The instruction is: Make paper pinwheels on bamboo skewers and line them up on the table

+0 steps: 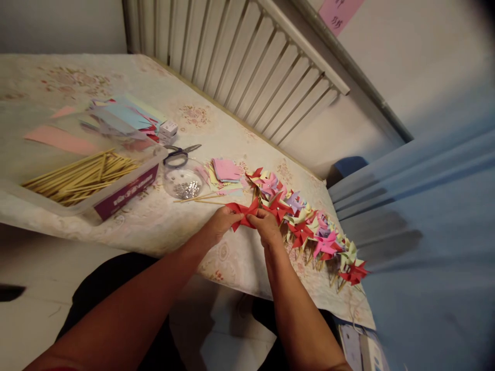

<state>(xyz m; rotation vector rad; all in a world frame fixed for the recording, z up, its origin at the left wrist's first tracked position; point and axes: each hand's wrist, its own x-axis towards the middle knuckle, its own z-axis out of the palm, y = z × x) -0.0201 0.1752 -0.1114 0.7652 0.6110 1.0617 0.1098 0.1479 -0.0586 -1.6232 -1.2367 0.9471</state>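
Note:
Both my hands meet at the table's near edge on a red paper pinwheel [243, 212]. My left hand [219, 222] pinches its left side. My right hand [266, 224] pinches its right side. Just right of them lies a row of finished paper pinwheels [309, 224] in red, pink, purple and pale green, on wooden sticks. A loose wooden stick [199, 198] lies just beyond my left hand.
A clear box of wooden sticks [79, 178] sits at the left. Scissors [178, 153], a clear dish of small metal pins [185, 186], cut paper squares [226, 169] and coloured paper sheets [127, 117] lie on the floral tablecloth [166, 226]. A radiator [247, 62] stands behind; blue fabric [429, 216] lies at the right.

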